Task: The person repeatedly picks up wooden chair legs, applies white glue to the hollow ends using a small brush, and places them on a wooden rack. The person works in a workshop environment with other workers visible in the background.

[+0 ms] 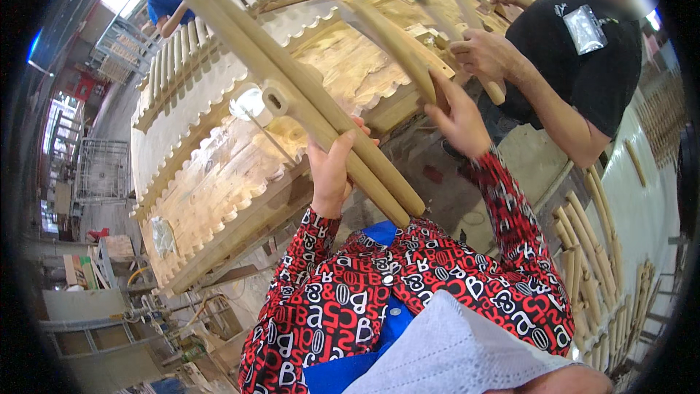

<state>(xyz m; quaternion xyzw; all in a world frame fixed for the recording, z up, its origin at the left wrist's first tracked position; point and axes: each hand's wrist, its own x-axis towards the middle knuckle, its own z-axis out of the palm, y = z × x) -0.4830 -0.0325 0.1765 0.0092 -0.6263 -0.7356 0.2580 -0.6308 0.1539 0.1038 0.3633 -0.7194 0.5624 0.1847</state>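
Two long, round-edged wooden posts (313, 91) lie side by side and slant across the view, their lower ends close to my chest. My left hand (332, 175) is closed around them near those ends. One post has a widened part with an oval slot (275, 99). My right hand (461, 118), slightly smeared by motion, grips the lower end of a curved wooden piece (397, 47). To its right, a co-worker's hand (485, 55) holds another wooden piece (493, 87).
A wooden workbench (219, 168) carries scalloped rails (182, 149) and a row of short rods (175, 55). The co-worker in a black shirt (583, 66) stands close on the right. Several wooden posts (587, 248) lean at the lower right. Another person in blue (166, 6) is at the far left.
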